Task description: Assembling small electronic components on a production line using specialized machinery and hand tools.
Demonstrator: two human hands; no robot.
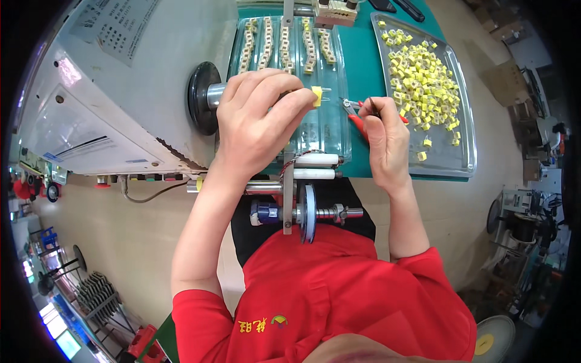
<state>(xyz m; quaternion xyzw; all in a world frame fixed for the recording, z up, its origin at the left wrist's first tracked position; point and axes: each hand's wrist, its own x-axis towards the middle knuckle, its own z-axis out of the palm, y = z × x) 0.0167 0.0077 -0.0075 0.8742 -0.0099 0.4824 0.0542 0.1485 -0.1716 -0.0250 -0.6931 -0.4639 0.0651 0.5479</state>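
Note:
My left hand (257,121) pinches a small yellow-wrapped coil bobbin (317,96) between thumb and fingertips. Thin wires or pins stick out from the bobbin's right side. Beyond that hand, a clear ribbed tray (331,136) carries several rows of similar bobbins (285,48). My right hand (387,142) is closed, thumb against fingers, on a thin dark tool (374,109) whose kind is mostly hidden. Red-handled pliers (357,125) lie on the green mat just left of and partly behind my right hand.
A large clear tray (457,160) heaped with yellow bobbins (423,81) stands at right on the green mat (357,57). At left is a white machine (145,78) with a black round flange (204,98) on a shaft. A spool (308,213) on a rod sits before my lap.

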